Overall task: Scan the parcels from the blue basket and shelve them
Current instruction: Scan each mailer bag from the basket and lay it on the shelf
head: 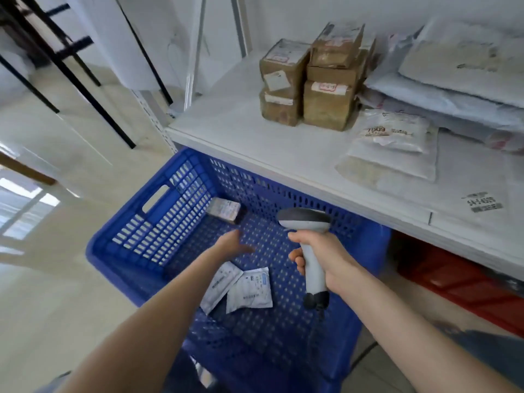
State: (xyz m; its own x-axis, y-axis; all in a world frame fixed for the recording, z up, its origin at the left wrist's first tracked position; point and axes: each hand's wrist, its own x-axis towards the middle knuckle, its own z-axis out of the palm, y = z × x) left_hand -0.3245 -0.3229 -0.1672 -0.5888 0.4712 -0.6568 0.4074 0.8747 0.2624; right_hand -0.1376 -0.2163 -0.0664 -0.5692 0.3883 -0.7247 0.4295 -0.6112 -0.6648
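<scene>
Below the white shelf's [255, 154] front edge, the blue basket [158, 225] holds 3 parcels [249, 290], the left hand [231, 245] hovering empty, fingers apart, the right hand [329, 259] gripping the scanner [307, 222].

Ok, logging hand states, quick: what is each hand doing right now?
Left hand: open, holding nothing, down in the blue basket.
Right hand: fingers gripping the barcode scanner by its handle.

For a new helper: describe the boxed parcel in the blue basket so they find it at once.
Look into the blue basket below the shelf. The parcel lies by its far wall, beyond the left hand. Only it is box-shaped; the others are flat pouches.
</scene>
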